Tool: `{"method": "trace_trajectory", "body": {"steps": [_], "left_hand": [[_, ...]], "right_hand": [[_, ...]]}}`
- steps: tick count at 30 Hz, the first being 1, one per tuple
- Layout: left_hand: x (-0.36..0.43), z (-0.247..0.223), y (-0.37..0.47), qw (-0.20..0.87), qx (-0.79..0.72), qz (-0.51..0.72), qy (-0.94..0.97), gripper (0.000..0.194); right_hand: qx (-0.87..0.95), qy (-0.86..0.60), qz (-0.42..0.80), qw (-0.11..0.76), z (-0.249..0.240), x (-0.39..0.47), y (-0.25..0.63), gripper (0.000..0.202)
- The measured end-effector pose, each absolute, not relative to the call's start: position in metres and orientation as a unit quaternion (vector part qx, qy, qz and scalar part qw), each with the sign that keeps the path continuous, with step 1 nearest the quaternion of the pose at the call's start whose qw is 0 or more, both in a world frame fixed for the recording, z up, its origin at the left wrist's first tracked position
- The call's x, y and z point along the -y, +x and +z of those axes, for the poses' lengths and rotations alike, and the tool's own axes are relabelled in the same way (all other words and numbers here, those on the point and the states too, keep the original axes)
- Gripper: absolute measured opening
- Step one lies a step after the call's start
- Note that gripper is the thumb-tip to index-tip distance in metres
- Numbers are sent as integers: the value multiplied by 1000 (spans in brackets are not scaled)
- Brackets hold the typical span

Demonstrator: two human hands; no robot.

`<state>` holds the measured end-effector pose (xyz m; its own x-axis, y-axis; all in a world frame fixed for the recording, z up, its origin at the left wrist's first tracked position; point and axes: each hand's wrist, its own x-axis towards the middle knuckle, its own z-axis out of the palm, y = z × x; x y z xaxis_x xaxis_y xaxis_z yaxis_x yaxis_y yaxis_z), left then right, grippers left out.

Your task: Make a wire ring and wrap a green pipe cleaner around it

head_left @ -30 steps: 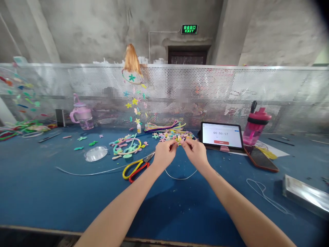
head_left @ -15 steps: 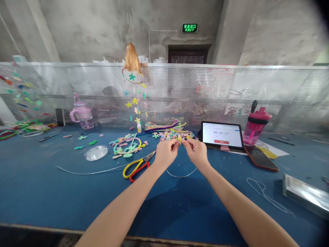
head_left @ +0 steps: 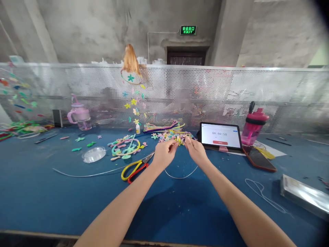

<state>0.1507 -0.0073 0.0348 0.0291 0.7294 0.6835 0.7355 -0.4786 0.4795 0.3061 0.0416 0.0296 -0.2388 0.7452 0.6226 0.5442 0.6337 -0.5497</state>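
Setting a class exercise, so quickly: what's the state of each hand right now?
Left hand: closed, apparently pinching a small yellow piece.
Right hand: closed in a pinch; what it holds, if anything, cannot be told.

Far wall (head_left: 89, 31), above the doorway (head_left: 186, 58): I read 安全出口 over EXIT, green on a dark sign (head_left: 188, 30). Tablet (head_left: 220, 134), right of centre: I log 00:00:58; lettering on its red button (head_left: 220, 142) unresolved.

Bare-armed and bare-handed
The left hand (head_left: 164, 154) and right hand (head_left: 197, 153) join slim forearms (head_left: 128, 202), bare throughout the view and narrowing at the wrists (head_left: 155, 168); a small, faint mark (head_left: 220, 173) shows near the right one.
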Motion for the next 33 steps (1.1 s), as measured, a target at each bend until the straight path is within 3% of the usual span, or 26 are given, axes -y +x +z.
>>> {"method": "trace_trajectory", "body": {"steps": [3,10,15,21,27,31,33], "left_hand": [[7,36,146,-21,498,-479,-723,25],[14,45,140,-70,482,-497,-718,31],[25,57,141,-95,466,-494,-728,43],[32,62,138,-92,435,-448,-775,39],[39,64,138,14,391,-400,-829,31],[41,57,141,145,367,-376,-838,28],[41,52,140,222,356,-361,-833,26]], "right_hand": [[779,-403,140,460,27,-46,310,56],[785,-365,157,475,33,-39,307,49],[807,-345,96,470,47,-20,309,45],[832,-317,7,455,55,-8,316,42],[870,-242,-134,409,53,-15,326,45],[873,-239,-136,403,49,-21,326,56],[845,-259,-78,461,44,-25,320,58]]}}
